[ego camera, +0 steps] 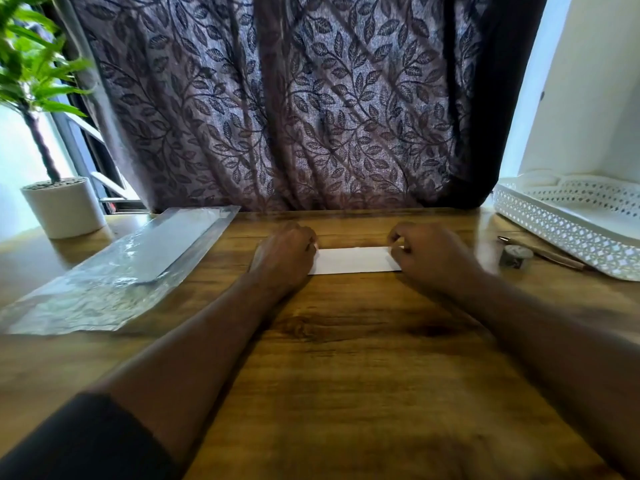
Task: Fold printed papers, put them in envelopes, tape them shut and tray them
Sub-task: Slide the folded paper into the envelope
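A folded white paper (353,260) lies flat on the wooden table (346,358), near its far edge. My left hand (285,252) covers the paper's left end, fingers curled down onto it. My right hand (426,252) is at the paper's right end, its fingertips bent and pinching the top corner. A clear plastic sleeve holding white envelopes (138,258) lies to the left. A white perforated tray (571,226) stands at the right.
A small roll of tape (516,256) and a pen (547,254) lie beside the tray. A potted plant (64,206) stands at the far left corner. A leaf-patterned curtain (294,98) hangs behind the table.
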Demonstrator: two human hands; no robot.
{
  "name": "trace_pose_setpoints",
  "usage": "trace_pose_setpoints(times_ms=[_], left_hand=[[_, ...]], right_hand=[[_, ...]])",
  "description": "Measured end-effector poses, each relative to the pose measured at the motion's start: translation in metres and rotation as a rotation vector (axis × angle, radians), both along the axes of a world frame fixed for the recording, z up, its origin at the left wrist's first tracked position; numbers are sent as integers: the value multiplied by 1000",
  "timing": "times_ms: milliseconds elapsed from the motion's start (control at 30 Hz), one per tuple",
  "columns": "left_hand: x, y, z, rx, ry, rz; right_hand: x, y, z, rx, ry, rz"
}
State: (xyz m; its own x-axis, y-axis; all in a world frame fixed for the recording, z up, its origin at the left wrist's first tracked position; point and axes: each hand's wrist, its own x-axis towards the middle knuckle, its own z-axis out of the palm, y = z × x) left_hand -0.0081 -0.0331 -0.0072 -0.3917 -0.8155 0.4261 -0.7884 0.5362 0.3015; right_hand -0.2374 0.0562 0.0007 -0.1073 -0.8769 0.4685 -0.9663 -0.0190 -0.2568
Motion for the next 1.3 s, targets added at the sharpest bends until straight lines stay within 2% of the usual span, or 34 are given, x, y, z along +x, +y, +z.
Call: trace_pose_setpoints(times_ms=[133,267,333,467,567,733,833,967,1300], left_hand=[[21,22,0,-23,-64,-24],[60,35,3,27,-76,-29],[83,42,5,-13,-71,-10],[141,53,10,-135,-105,100],[202,54,7,-169,-63,197],[279,60,-2,-91,-57,440],[301,61,-7,2,-105,583],[312,57,-17,179,-41,593],[317,48,-23,141,-45,543]], right_hand=[[47,7,-3,14,38,81],[103,9,-3,22,-6,231],[138,11,-3,31,-20,306],[205,11,4,-13,-62,422],[256,12,9,-35,-102,513],[328,17,9,17,-197,639],[354,12,7,123,-162,630],[380,7,5,265,30,533],[424,-30,11,403,174,312]])
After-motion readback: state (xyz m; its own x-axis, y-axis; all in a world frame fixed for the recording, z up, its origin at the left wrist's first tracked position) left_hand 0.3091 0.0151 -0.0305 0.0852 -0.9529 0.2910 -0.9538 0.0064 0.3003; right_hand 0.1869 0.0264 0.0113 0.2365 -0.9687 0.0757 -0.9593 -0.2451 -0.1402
